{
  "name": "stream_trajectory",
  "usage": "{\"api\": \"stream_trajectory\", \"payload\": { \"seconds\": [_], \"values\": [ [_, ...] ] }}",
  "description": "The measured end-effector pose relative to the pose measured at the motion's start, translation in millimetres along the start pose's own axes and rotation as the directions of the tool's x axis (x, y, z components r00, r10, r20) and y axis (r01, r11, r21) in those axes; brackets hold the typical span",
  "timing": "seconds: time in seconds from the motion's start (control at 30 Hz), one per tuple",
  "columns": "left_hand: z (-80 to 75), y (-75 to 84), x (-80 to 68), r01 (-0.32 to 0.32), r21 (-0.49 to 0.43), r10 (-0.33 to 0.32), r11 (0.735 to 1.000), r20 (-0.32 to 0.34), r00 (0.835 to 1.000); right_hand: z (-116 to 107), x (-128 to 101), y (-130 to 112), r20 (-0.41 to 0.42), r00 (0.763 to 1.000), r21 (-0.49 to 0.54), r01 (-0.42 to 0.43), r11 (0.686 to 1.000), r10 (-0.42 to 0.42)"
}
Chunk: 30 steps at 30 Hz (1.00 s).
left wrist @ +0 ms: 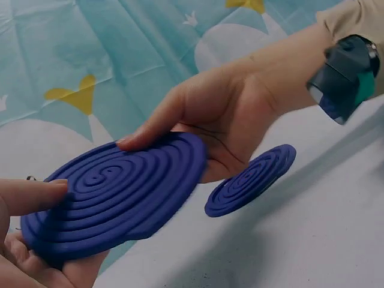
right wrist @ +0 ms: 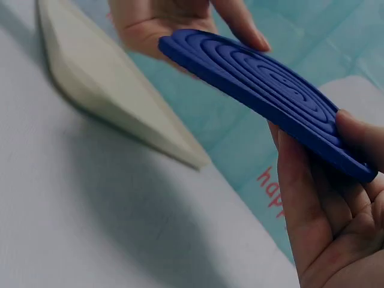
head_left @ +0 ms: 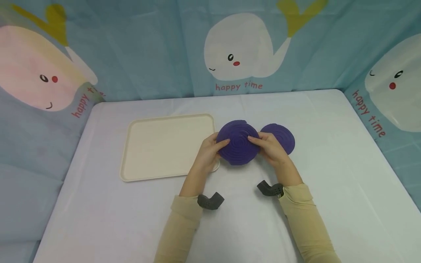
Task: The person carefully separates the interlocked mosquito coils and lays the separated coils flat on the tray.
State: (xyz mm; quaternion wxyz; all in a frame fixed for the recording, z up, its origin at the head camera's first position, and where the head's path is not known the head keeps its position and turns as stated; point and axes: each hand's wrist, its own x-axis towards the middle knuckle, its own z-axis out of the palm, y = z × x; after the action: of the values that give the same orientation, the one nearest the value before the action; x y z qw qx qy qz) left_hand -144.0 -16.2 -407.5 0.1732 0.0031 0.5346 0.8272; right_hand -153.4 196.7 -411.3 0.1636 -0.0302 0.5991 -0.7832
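Note:
A purple-blue disc (head_left: 238, 149), formed of one flat rope coiled in a spiral, is held up between both hands. My left hand (head_left: 209, 149) pinches its left edge, thumb on top and fingers underneath. On the opposite edge my right hand (head_left: 271, 147) grips it the same way. In the left wrist view the disc (left wrist: 138, 192) is tilted, and its coils and slightly uneven rim show. A second spiral disc (head_left: 284, 138) of the same colour lies flat on the white table, behind the right hand and partly hidden by it.
To the left, a cream rectangular tray (head_left: 167, 146) lies on the white table (head_left: 230, 226), its right side partly covered by the left hand. A blue curtain (head_left: 148, 47) with whale prints stands along the back and sides. Both wrists carry dark camera mounts (head_left: 210, 201).

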Motion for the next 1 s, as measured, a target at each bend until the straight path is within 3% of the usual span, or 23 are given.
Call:
{"api": "stream_trajectory", "payload": {
  "seconds": [0.17, 0.37, 0.6, 0.77, 1.0],
  "values": [
    [-1.3, -1.1, -4.6, -0.024, 0.074, 0.027, 0.997, -0.044, 0.999, 6.7, 1.6, 1.0, 0.058, 0.998, 0.029, 0.005, 1.0, -0.007],
    [-5.0, 1.6, -8.1, -0.046, 0.089, 0.051, 0.995, -0.064, 0.997, 11.3, 0.4, -1.3, 0.108, 0.994, 0.075, 0.002, 0.997, -0.01],
    [-2.8, 7.5, -6.5, -0.044, 0.171, 0.061, 0.984, -0.099, 0.993, 23.8, 1.2, -6.5, 0.027, 0.999, -0.049, 0.035, 0.998, -0.033],
    [-1.0, 6.3, -6.7, -0.039, 0.189, 0.062, 0.981, -0.117, 0.991, 32.7, 2.8, 0.3, -0.082, 0.995, -0.061, 0.047, 0.997, -0.052],
    [-2.1, 3.1, -7.0, -0.063, 0.292, 0.113, 0.954, -0.157, 0.981, 38.4, 4.3, 3.6, -0.151, 0.976, -0.112, 0.138, 0.984, -0.154]
  ]
}}
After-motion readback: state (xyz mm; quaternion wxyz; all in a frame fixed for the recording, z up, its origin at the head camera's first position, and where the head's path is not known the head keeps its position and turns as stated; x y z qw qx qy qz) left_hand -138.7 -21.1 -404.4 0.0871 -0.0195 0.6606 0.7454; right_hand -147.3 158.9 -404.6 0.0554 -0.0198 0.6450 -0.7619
